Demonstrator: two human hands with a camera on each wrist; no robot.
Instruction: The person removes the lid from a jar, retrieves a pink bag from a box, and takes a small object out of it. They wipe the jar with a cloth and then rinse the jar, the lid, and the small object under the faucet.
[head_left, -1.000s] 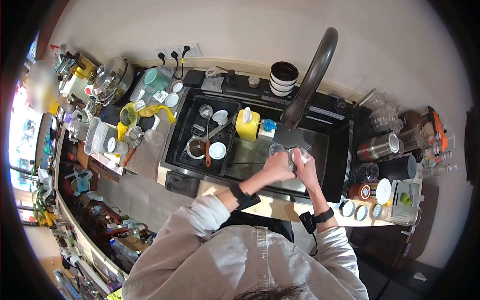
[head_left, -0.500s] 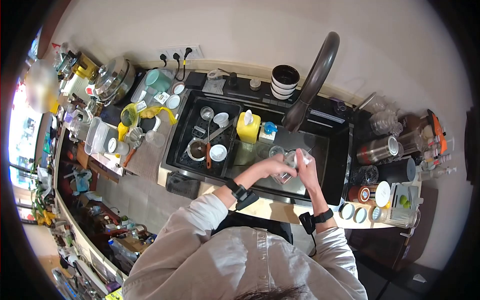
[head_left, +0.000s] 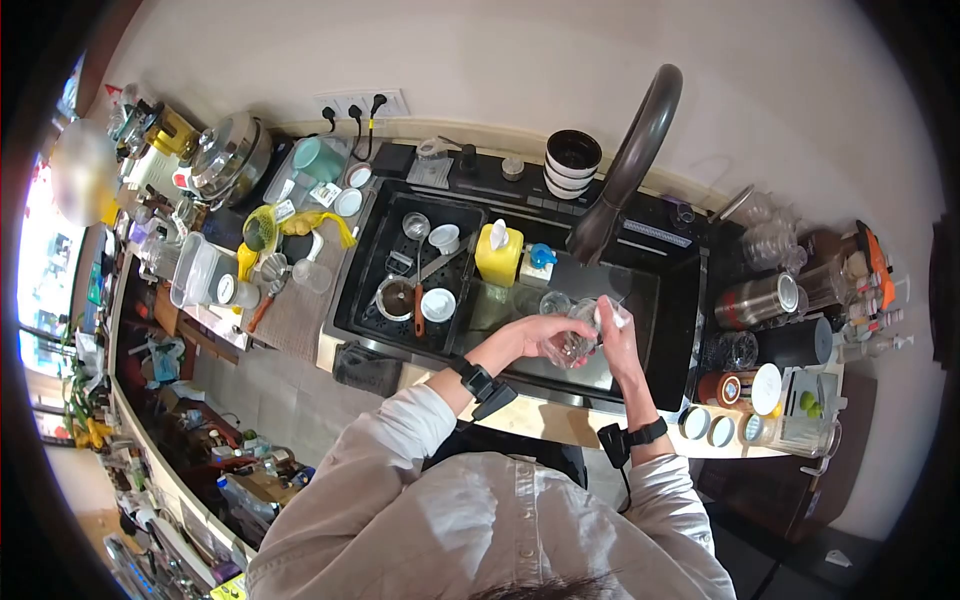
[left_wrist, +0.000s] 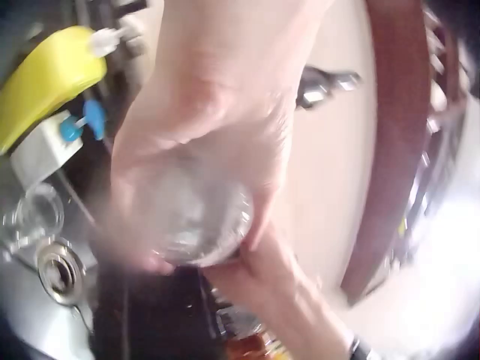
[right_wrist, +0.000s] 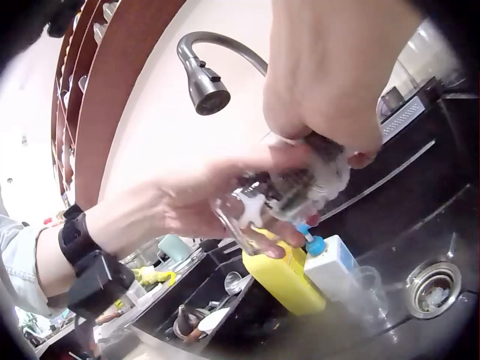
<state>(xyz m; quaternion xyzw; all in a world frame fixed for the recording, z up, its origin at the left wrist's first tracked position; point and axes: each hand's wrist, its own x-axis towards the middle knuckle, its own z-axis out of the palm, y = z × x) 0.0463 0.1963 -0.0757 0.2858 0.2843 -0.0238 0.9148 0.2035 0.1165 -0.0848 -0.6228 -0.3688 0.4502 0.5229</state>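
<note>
Over the right basin of the black sink (head_left: 650, 350), the left hand (head_left: 545, 335) grips a clear glass vessel (head_left: 569, 346) on its side. In the left wrist view, that hand (left_wrist: 202, 112) wraps round the vessel's round end (left_wrist: 199, 214). The right hand (head_left: 618, 340) is at the other end, and in the right wrist view its fingers (right_wrist: 363, 159) curl round a whitish, wet-looking wad (right_wrist: 330, 180) against the glass. Behind them stand a yellow bottle (head_left: 498, 256) and a white bottle with a blue pump (head_left: 540, 258).
A grey faucet (head_left: 640, 150) arches over the basin. The left basin holds a ladle (head_left: 416, 226), a strainer and white cups. Stacked bowls (head_left: 572, 160) stand behind the sink. To the right are a steel flask (head_left: 750, 300), jars and lids; another clear glass (right_wrist: 367, 285) sits in the basin.
The left hand has shifted its hold and turned the glass, with its palm now more upward beneath it. The right hand has moved slightly to the right and stays at the glass's end.
</note>
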